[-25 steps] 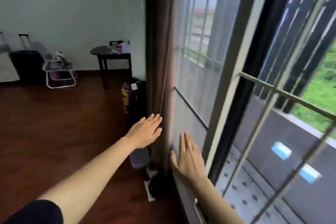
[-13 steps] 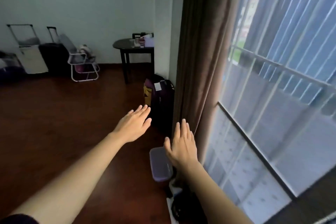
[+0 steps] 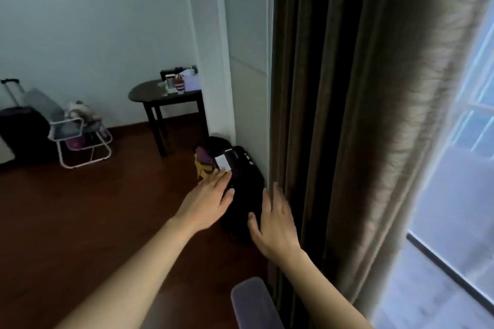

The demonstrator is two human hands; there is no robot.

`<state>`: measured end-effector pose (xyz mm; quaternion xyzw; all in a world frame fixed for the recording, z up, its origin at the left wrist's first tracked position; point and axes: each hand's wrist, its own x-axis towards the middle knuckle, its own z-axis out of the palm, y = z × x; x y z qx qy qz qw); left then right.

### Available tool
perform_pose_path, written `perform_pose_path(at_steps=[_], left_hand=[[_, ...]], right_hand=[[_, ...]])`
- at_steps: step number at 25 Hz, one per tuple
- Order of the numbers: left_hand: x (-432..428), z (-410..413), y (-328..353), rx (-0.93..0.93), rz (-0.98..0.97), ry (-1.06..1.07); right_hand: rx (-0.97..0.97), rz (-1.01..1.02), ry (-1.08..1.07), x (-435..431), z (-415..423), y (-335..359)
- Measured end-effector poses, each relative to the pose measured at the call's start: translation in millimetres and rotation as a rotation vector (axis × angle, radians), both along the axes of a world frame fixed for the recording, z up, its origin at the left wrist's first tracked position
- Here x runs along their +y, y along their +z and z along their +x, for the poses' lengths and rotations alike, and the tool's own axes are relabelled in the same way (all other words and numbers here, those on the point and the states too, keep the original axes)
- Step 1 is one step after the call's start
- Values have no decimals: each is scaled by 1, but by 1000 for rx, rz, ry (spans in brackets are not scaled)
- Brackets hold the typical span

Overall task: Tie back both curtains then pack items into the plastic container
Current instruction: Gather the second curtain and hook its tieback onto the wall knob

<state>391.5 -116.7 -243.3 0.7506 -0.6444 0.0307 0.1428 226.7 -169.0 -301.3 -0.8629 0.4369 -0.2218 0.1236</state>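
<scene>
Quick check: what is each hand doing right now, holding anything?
Left hand: open, fingers spread, holding nothing.
Right hand: open, empty, fingertips beside the brown curtain.

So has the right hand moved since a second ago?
Yes. The right hand has left the window glass and come left, now beside the brown curtain, in front of the dark bag.

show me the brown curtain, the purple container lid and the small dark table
brown curtain (image 3: 355,115), head view, on its middle folds
purple container lid (image 3: 254,302), head view, on its flat top
small dark table (image 3: 149,93), head view, on bare tabletop
</scene>
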Motion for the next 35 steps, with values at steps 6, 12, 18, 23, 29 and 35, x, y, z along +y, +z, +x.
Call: perform_pose_path(at_steps=[6,12,18,23,29,35], left_hand=[[-105,64,22,39,-118,-196],[-220,79,19,137,-98,-450],[-271,80,41,346,-208,-909],[-323,81,92,524,-298,-1069],[-344,69,137,558,-271,-1210],[-334,86,59,361,-29,-1232]], right_hand=[[2,-23,-189,-67,59,22],[-25,-58,-422,-102,78,36],[-23,-103,-669,-113,126,56],[39,-161,-789,-144,144,116],[-82,-133,-887,-175,126,172],[-26,217,-804,-157,125,87]])
